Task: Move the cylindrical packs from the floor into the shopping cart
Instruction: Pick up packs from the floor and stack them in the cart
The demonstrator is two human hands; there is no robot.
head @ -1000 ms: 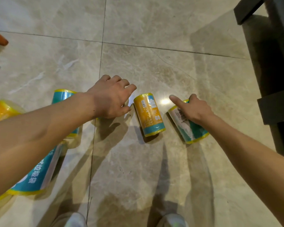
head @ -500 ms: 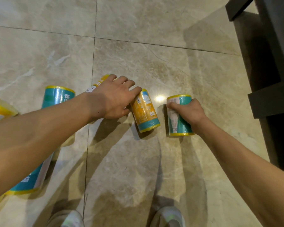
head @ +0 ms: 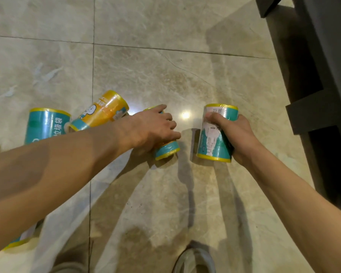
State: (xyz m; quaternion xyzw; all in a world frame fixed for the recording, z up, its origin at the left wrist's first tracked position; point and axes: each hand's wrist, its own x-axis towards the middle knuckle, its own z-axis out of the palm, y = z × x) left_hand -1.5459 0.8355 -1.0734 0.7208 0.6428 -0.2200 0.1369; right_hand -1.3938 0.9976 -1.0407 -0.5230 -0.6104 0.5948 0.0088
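Left grip [head: 152,129] now wraps mid pack [head: 166,149]; right grip [head: 234,133] still holds teal pack [head: 213,138].

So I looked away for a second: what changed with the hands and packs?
The left hand reached right and closed over the orange pack. The right hand, at first only touching the teal pack, turned it straight and now grips it. The other packs by the left arm and the dark furniture are unchanged.
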